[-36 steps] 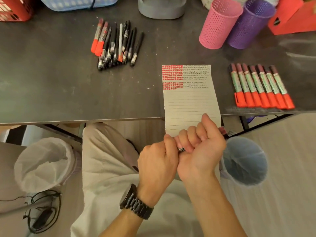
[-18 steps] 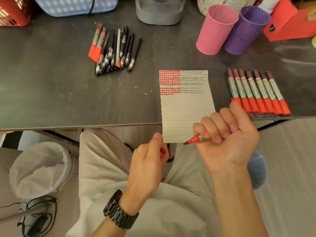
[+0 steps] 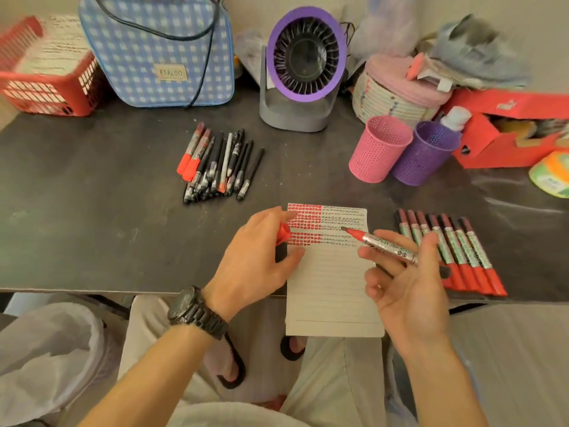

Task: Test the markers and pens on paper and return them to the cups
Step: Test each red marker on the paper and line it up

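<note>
both hands have come up from below the near edge of the surface (image 3: pixel 92 229) and now sit over the paper (image 3: pixel 332 291). our left hand (image 3: pixel 258 263) is at the sheet's left edge, its fingers (image 3: pixel 288 216) curled round the red cap (image 3: pixel 283 233). our right hand (image 3: pixel 409 291) pinches the uncapped red marker (image 3: pixel 383 245) between thumb and fingers, the lower fingers loose. its tip points left over the written rows near the top of the sheet, and we cannot tell if it touches.

the paper lies at the near edge, its lower part hanging past it. a row of red markers (image 3: pixel 455 254) lies just right of the sheet. a pile of pens (image 3: pixel 218 167) sits toward the middle, and the pink cup (image 3: pixel 378 152) and purple cup (image 3: pixel 426 155) stand side by side toward the far right.
</note>
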`<control>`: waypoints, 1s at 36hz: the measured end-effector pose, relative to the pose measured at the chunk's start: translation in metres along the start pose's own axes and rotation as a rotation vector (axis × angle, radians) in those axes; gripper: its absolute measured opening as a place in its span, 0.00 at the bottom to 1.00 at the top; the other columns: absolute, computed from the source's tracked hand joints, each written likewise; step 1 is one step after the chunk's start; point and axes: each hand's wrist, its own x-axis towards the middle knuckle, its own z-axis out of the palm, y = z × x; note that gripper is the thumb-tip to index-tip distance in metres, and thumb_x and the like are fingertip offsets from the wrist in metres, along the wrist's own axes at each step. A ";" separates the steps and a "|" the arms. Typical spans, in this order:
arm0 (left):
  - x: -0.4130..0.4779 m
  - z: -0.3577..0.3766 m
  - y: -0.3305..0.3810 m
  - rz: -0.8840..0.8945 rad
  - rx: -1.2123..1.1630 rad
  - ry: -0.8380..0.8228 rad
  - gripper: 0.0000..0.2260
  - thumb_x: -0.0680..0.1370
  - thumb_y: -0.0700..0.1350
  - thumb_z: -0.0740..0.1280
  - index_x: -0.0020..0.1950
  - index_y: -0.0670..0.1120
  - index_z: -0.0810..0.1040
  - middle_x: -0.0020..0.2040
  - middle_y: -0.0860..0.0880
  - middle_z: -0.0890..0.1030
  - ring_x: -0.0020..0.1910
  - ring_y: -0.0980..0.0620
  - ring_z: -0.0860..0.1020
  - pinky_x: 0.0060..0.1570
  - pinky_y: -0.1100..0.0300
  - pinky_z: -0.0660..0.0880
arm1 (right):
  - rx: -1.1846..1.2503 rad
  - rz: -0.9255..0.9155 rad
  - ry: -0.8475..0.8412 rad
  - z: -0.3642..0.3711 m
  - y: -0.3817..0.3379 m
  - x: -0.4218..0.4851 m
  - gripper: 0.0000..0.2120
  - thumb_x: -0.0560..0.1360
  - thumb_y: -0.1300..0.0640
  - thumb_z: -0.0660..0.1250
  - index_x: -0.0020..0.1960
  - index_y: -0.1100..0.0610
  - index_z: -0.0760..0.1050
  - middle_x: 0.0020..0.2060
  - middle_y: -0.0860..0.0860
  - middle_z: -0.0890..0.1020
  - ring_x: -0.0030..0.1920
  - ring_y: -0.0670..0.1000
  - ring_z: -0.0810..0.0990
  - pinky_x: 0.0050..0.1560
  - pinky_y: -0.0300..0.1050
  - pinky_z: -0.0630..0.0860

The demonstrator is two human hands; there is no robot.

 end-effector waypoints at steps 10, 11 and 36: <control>-0.002 0.005 -0.005 -0.022 0.139 -0.065 0.11 0.77 0.63 0.65 0.47 0.63 0.63 0.70 0.60 0.75 0.75 0.55 0.65 0.74 0.49 0.66 | -0.372 -0.115 -0.035 0.021 0.004 0.034 0.06 0.74 0.49 0.70 0.39 0.50 0.79 0.28 0.55 0.80 0.25 0.51 0.76 0.24 0.42 0.71; -0.004 0.004 -0.004 -0.034 0.125 -0.065 0.15 0.76 0.62 0.67 0.44 0.64 0.60 0.70 0.61 0.76 0.75 0.57 0.65 0.74 0.50 0.65 | -0.388 -0.105 -0.045 0.024 0.004 0.038 0.06 0.73 0.49 0.69 0.39 0.49 0.80 0.30 0.55 0.81 0.25 0.52 0.77 0.24 0.42 0.72; -0.015 0.003 -0.001 -0.074 0.106 -0.004 0.18 0.72 0.62 0.71 0.50 0.51 0.74 0.60 0.69 0.69 0.71 0.62 0.64 0.69 0.58 0.62 | -0.730 -0.430 0.048 0.015 0.046 0.059 0.15 0.74 0.60 0.73 0.31 0.53 0.74 0.21 0.49 0.78 0.23 0.42 0.77 0.29 0.32 0.71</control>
